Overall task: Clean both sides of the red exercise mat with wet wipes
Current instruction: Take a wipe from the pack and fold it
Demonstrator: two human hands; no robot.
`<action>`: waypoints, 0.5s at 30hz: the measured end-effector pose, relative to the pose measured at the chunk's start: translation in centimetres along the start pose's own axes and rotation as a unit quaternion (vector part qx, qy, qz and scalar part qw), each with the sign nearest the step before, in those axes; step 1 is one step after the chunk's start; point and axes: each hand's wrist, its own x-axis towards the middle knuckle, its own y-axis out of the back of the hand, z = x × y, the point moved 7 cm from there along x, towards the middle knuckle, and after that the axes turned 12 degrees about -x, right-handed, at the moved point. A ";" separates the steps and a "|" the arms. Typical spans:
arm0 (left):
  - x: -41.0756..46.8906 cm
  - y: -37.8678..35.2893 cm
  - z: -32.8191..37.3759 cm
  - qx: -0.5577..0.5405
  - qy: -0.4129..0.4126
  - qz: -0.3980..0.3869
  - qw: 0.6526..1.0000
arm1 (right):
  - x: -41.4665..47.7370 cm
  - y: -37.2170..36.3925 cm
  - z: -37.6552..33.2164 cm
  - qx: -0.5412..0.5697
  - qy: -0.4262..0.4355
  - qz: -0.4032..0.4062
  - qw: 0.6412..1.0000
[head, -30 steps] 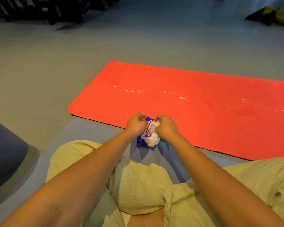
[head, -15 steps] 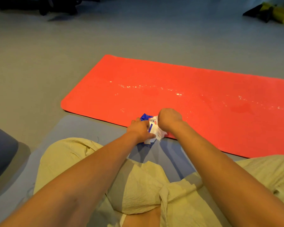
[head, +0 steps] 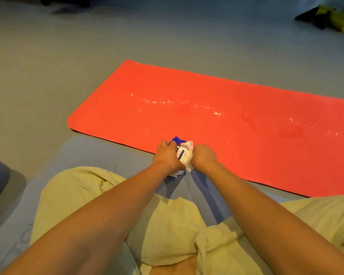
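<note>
The red exercise mat (head: 207, 124) lay flat on the grey floor (head: 87, 56), its near long edge just ahead of the person's knees, its top speckled with pale glinting spots along the middle that were probably droplets, though the wide view was too soft to be sure. At that near edge sat the wet wipes pack (head: 179, 144), blue and white, crumpled between both hands. A second earlier the pack had been held up over the blue mat (head: 91, 153) the person sat on; it had since moved forward and down to the red mat's border. The left hand (head: 167, 155) was clamped over the pack's left side, pinning it, while the right hand (head: 204, 155) was clenched around a bunch of white wipe (head: 187, 158) drawn partway out. That suggested a sheet was about to come free, so wiping of the upper face seemed next, and the underside remained undone. Yellow-green trouser legs (head: 167, 231) filled the foreground, and a yellow-and-black object (head: 334, 18) lay far off at upper right.
</note>
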 end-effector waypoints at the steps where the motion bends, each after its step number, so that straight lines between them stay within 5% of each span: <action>1: 0.0 0.1 -0.3 -0.008 -0.001 0.001 1.000 | 0.2 0.2 0.1 0.013 -0.004 0.019 1.000; 8: 1.2 2.7 -1.1 0.019 0.017 -0.001 1.000 | 0.6 5.8 -0.4 0.242 0.029 0.249 0.937; 15: 3.4 13.7 -3.8 0.089 0.039 -0.002 0.995 | 2.2 6.5 -9.5 0.202 0.133 0.166 0.956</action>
